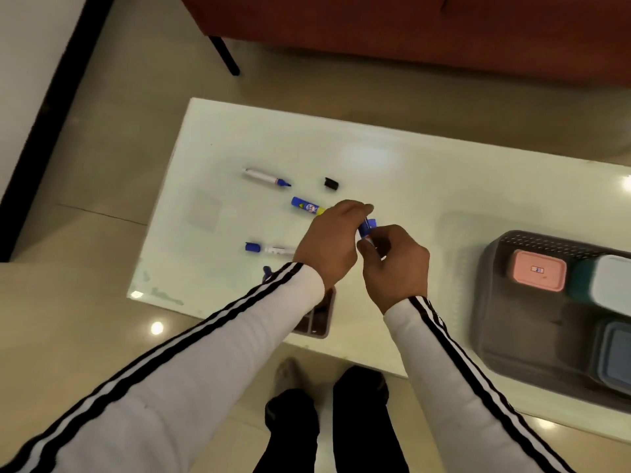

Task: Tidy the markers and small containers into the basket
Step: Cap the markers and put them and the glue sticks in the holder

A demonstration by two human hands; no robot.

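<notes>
Over the middle of the white table (392,165), my left hand (329,242) and my right hand (397,264) meet on one blue-capped marker (367,228); the left pinches its blue cap end, the right grips its body. An uncapped white marker with a blue tip (264,176) lies at the far left. A blue and yellow marker (307,205) lies beside my left hand. A capped white marker (268,249) lies partly under my left wrist. A loose black cap (331,183) lies farther back. The grey basket (512,336) at the right holds pink (538,270), white (613,285) and blue-grey (614,353) containers.
A small brown divided tray (316,319) sits at the table's near edge under my left sleeve. A blue object (266,272) peeks out beside that sleeve. A red sofa (409,29) stands beyond the table. My feet are on the tiled floor (102,165) below.
</notes>
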